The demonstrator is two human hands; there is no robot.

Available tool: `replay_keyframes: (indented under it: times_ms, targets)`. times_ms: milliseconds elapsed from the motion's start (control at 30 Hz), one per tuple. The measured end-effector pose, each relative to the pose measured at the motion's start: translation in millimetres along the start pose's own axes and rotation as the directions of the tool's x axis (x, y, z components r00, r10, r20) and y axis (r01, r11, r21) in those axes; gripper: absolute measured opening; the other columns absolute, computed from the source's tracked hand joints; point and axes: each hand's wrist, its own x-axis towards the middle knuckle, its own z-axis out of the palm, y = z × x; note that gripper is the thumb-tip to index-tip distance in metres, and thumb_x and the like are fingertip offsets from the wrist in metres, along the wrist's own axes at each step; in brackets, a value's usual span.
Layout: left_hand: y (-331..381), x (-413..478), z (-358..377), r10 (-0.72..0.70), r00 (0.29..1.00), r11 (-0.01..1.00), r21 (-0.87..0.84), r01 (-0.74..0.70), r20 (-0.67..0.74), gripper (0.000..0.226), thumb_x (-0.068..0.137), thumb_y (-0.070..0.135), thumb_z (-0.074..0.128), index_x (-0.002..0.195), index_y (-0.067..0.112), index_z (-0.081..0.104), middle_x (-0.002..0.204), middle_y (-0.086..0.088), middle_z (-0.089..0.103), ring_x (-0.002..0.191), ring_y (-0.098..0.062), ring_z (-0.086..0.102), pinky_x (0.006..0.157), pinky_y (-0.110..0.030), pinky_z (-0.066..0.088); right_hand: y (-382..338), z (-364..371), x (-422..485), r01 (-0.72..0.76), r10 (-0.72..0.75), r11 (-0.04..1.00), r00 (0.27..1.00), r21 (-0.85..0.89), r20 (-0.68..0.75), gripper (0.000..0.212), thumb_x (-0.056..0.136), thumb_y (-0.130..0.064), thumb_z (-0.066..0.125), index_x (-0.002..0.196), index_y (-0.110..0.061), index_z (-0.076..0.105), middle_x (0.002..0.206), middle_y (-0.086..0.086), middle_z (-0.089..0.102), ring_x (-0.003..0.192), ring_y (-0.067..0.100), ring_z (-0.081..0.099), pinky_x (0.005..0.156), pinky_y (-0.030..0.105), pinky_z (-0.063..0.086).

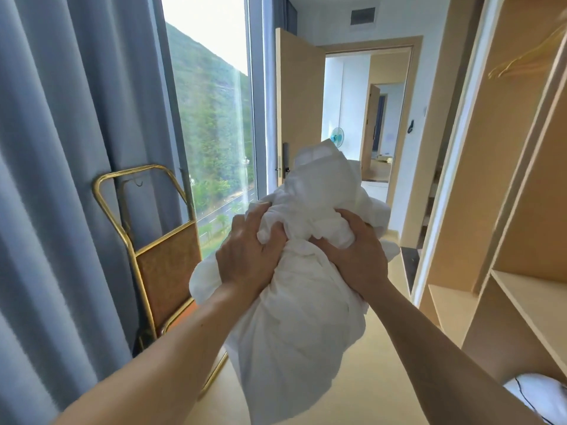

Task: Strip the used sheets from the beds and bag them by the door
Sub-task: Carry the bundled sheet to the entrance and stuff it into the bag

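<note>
A bulky bundle of white sheets hangs in front of me at chest height, gathered into a sack shape with loose cloth bunched above the neck. My left hand grips the gathered neck from the left. My right hand grips it from the right, fingers curled into the folds. The open wooden door stands straight ahead beyond the bundle. No bed is in view.
A folded gold-framed luggage rack leans against the blue curtain on the left, by the tall window. An open wooden wardrobe with shelves lines the right. A white pillow lies at lower right. Pale floor runs to the doorway.
</note>
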Motion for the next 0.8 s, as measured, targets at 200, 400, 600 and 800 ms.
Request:
replay_keyframes:
  times_ms: [200, 400, 600, 800]
  targets:
    - [-7, 98, 93, 0.011, 1.0, 1.0, 0.001, -0.011, 0.005, 0.058, 0.082, 0.072, 0.022, 0.133, 0.052, 0.042, 0.121, 0.001, 0.057, 0.096, -0.031, 0.063, 0.074, -0.038, 0.046, 51, 15, 122, 0.023, -0.024, 0.999, 0.999, -0.026, -0.046, 0.083, 0.051, -0.09, 0.053, 0.125, -0.051, 0.047, 0.119, -0.013, 0.058, 0.108, 0.013, 0.054, 0.087, 0.032, 0.04]
    - [-41, 176, 182, -0.011, 1.0, 1.0, -0.025, 0.012, 0.029, 0.051, 0.081, 0.07, 0.025, 0.128, 0.057, 0.039, 0.113, 0.004, 0.055, 0.091, -0.03, 0.063, 0.07, -0.035, 0.037, 103, 46, 218, -0.01, 0.009, 1.0, 0.999, -0.011, -0.05, 0.07, 0.052, -0.085, 0.061, 0.115, -0.06, 0.045, 0.105, -0.027, 0.054, 0.1, 0.008, 0.053, 0.082, 0.032, 0.041]
    - [-89, 267, 283, 0.006, 0.998, 0.996, -0.092, 0.0, 0.058, 0.052, 0.077, 0.067, 0.027, 0.127, 0.057, 0.038, 0.116, 0.006, 0.055, 0.093, -0.028, 0.063, 0.073, -0.033, 0.036, 159, 92, 323, -0.004, -0.001, 0.999, 0.995, -0.048, -0.1, 0.058, 0.052, -0.084, 0.064, 0.105, -0.068, 0.044, 0.101, -0.031, 0.054, 0.097, 0.007, 0.055, 0.081, 0.032, 0.044]
    - [-114, 363, 377, 0.057, 0.993, 0.985, -0.168, -0.039, 0.104, 0.052, 0.077, 0.066, 0.028, 0.127, 0.059, 0.04, 0.117, 0.007, 0.055, 0.094, -0.024, 0.062, 0.074, -0.032, 0.034, 203, 120, 426, -0.033, 0.017, 0.997, 0.978, -0.076, -0.21, 0.057, 0.05, -0.087, 0.063, 0.102, -0.071, 0.044, 0.096, -0.04, 0.051, 0.088, -0.004, 0.053, 0.073, 0.028, 0.042]
